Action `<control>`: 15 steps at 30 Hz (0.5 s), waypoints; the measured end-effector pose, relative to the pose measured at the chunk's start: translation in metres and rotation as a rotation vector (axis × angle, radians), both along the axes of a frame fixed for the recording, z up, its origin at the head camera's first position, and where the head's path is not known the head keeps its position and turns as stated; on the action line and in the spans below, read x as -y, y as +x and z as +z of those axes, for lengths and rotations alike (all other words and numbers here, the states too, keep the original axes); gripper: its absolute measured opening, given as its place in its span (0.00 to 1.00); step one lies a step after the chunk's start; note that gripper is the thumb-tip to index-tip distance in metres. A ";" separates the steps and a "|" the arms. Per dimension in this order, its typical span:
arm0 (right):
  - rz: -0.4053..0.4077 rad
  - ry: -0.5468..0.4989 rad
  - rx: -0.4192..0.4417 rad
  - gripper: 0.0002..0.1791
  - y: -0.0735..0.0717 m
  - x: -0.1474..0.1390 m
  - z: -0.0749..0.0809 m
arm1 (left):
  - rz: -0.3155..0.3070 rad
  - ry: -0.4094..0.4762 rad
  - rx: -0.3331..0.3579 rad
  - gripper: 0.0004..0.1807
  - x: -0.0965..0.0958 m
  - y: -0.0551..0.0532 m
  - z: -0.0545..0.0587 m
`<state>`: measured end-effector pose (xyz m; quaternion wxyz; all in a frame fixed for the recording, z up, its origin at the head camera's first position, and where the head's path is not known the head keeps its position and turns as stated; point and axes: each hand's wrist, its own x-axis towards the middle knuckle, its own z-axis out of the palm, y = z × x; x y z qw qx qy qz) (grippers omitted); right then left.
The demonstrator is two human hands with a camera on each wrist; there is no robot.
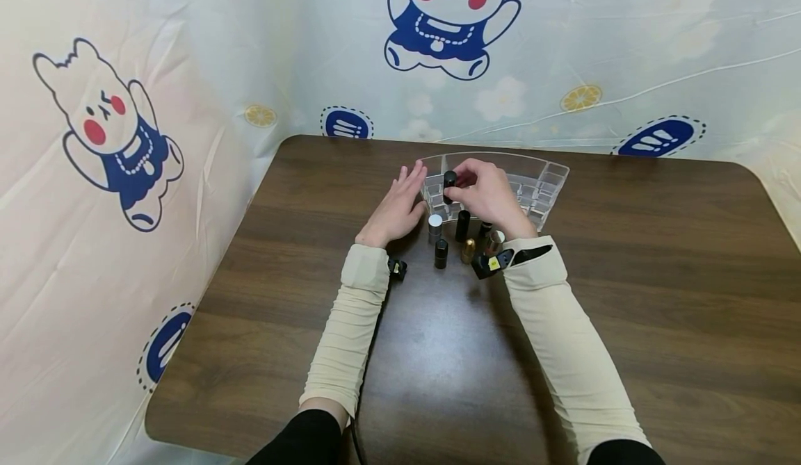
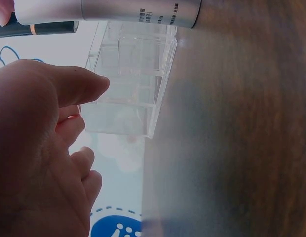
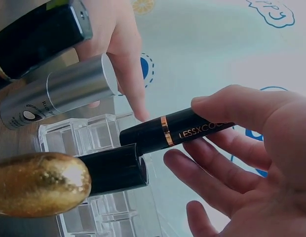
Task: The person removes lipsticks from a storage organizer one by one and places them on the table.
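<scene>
My right hand (image 1: 491,192) pinches a black lipstick (image 3: 148,136) with a gold band and lettering, thumb on one side and fingers on the other. It holds the lipstick over the left part of a clear compartmented organizer (image 1: 551,197). At the organizer's left side is my left hand (image 1: 393,211), fingers extended, nothing in its grasp. In the left wrist view its thumb (image 2: 84,84) overlaps the organizer. In front of the organizer stand a silver tube (image 1: 434,231), a gold tube (image 1: 468,251) and black tubes, one (image 1: 462,226) near the organizer and one (image 1: 441,254) closer to me.
Another shiny tube (image 1: 495,242) stands beside the right wrist, partly behind the wrist camera (image 1: 491,263). Everything is on a dark wooden table (image 1: 657,291). A printed curtain (image 1: 300,48) hangs behind and to the left of it.
</scene>
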<state>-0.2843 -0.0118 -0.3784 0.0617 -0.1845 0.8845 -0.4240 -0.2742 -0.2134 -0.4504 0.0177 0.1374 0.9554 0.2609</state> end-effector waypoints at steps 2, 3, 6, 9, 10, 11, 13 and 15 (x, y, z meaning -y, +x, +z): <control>-0.007 -0.007 -0.008 0.15 0.000 0.000 -0.001 | 0.000 0.002 -0.002 0.35 0.000 0.000 0.000; -0.013 -0.011 -0.011 0.15 0.000 0.000 -0.001 | 0.000 0.003 -0.002 0.35 0.000 0.000 0.000; -0.023 -0.021 -0.017 0.16 0.001 0.000 -0.001 | 0.001 0.005 -0.005 0.35 0.000 0.000 -0.001; -0.033 -0.028 -0.018 0.16 0.002 -0.001 0.000 | 0.001 0.006 -0.007 0.35 0.000 -0.001 -0.001; -0.032 -0.030 -0.019 0.16 0.002 -0.001 0.000 | 0.002 0.006 -0.008 0.35 0.000 -0.001 -0.001; -0.033 -0.033 -0.019 0.16 0.003 -0.001 0.001 | 0.002 0.006 -0.008 0.35 0.000 -0.001 -0.001; -0.036 -0.038 -0.019 0.16 0.003 -0.001 0.001 | 0.004 0.009 -0.005 0.36 0.000 0.000 -0.001; -0.040 -0.043 -0.018 0.16 0.004 -0.002 0.002 | 0.004 0.009 -0.004 0.36 0.000 -0.001 -0.001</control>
